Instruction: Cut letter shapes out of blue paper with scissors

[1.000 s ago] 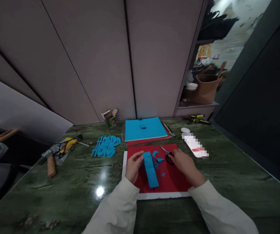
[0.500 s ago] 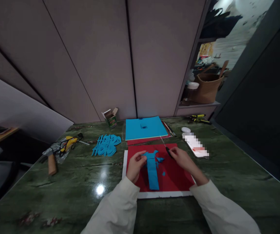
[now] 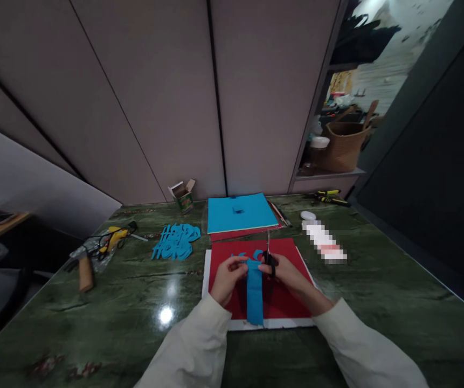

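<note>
My left hand [image 3: 228, 277] is closed, its thumb and fingers pinching the top left edge of a blue paper strip [image 3: 255, 299]. At the strip's top right, my right hand [image 3: 288, 274] also touches the paper with its fingertips. Black-handled scissors [image 3: 270, 261] are in that same right hand, blades pointing away from me. The strip hangs over a red sheet [image 3: 284, 304] that lies on a white sheet [image 3: 282, 323]. A few small blue paper scraps [image 3: 258, 254] show just beyond my fingers; others are hidden by my hands.
Blue cut-out paper letters [image 3: 177, 242] lie to the left. Behind the red sheet is a stack of blue paper [image 3: 240, 214]. A small open box [image 3: 183, 198] stands by the wall. Wooden-handled and yellow tools [image 3: 87, 274] are far left, pliers [image 3: 329, 198] back right, a blurred white object [image 3: 324, 241] right.
My right hand has moved left to the strip's top, and the scissors have turned more upright. The strip's lower end has shifted slightly toward me.
</note>
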### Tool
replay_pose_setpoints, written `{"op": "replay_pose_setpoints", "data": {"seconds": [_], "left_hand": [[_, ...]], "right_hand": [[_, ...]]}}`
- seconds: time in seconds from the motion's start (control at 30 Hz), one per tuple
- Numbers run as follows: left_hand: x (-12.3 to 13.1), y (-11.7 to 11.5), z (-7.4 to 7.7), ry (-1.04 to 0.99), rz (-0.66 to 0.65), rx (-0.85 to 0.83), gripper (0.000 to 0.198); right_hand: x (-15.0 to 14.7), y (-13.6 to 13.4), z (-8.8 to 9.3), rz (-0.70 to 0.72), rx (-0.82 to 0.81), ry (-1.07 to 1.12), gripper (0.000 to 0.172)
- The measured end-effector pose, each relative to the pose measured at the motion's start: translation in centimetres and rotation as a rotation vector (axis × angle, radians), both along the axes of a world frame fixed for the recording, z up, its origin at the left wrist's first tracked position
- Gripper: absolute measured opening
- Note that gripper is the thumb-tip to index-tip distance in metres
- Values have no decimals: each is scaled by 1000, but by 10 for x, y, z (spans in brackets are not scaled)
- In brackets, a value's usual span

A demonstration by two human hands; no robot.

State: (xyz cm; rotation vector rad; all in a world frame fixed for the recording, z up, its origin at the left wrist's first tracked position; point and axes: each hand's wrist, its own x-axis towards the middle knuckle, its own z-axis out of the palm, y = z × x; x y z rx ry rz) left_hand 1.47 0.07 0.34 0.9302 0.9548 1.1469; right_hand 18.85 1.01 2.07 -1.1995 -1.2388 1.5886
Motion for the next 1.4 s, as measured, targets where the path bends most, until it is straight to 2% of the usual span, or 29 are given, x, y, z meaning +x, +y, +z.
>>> {"op": "replay_pose_setpoints", "data": {"seconds": [0.13,0.27,0.53,0.87,1.0,1.13,1.23,1.4], "left_hand": [[0,-1,-2,25,2,13,29],[0,-1,-2,96,57,81,29],[-1,-1,4,193,62,128,30],[-1,-2,2,154,85,110,32],[-1,-2,2,167,59,106,33],[-2,-3,4,166,88,108,32],[-6,-1,9,189,129,131,31],[-14,3,16,189,191,158,30]], "right_hand": [[0,3,0,-22,68,-26,34],[0,3,2,-21,96,-39,33],[2,4,-3,-5,153,-68,31],[3,3,-4,-8,235,-115,32],[2,2,-5,-10,244,-98,31],[1,2,-3,2,231,-95,33],[7,3,3,78,223,-132,32],[33,4,17,378,142,-364,34]]}}
